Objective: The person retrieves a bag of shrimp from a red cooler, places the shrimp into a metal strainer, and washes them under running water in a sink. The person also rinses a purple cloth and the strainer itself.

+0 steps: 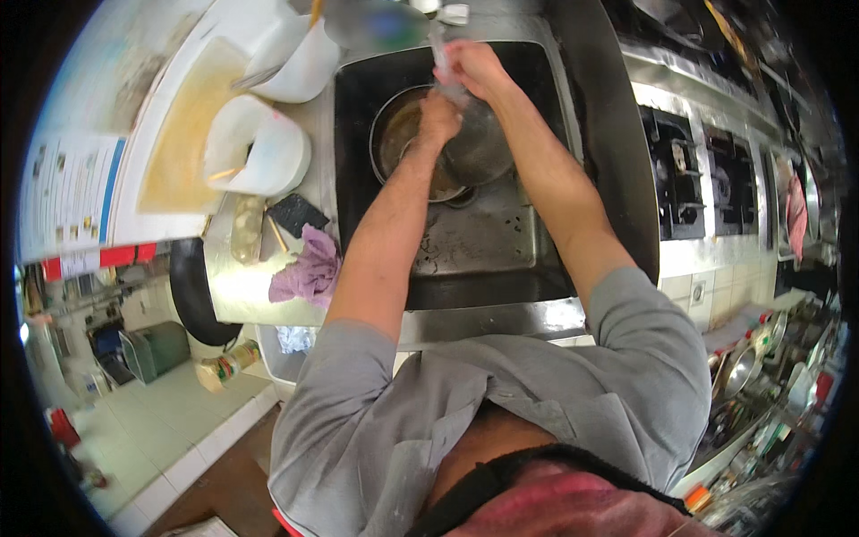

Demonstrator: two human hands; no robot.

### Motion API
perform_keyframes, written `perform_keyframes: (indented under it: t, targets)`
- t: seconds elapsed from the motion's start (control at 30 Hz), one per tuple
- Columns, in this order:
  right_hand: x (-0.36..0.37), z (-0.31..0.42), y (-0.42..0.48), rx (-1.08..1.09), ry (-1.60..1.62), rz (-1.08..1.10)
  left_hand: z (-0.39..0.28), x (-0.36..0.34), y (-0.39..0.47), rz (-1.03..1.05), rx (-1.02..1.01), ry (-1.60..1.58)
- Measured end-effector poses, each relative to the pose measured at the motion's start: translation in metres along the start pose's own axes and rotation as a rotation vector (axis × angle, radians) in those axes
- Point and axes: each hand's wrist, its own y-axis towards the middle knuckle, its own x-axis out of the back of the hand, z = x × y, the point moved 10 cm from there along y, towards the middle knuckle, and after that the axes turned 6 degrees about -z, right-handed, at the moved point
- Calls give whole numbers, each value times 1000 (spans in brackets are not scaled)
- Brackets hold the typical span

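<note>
Both my hands are over a metal sink [480, 235]. My left hand [441, 117] has its fingers bunched over a round metal pan [396, 127] holding brownish liquid or residue. Beside it, a dark round piece of cookware [478, 151], pan or lid, overlaps the pan's right side. My right hand [475, 67] is curled at a blurred clear stream [440, 54], apparently water, just above the left hand. Blur and the turned hands hide whether either one grips the cookware.
Left of the sink are white tubs [295, 151], a dark scouring pad [297, 215], a purple cloth [310, 268] and a cloudy bottle-like container [248, 231]. A black pan [194, 295] hangs past the counter edge. Gas burners [674, 171] are at the right.
</note>
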Motion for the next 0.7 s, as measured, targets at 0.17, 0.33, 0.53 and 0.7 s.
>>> perform_keyframes:
  t: [0.17, 0.33, 0.53, 0.7]
  targets:
    - [14, 23, -70, 312, -920, -101, -37, 15, -5, -316, 82, -556]
    - [-165, 86, -134, 742, -894, 232, -46, 33, -70, -258, 29, -522]
    - [-366, 46, -88, 768, -1322, 572, -92, 106, -139, -174, -104, -686]
    - [-389, -68, -36, 610, -1888, 840, -84, 174, -184, -311, -191, -583]
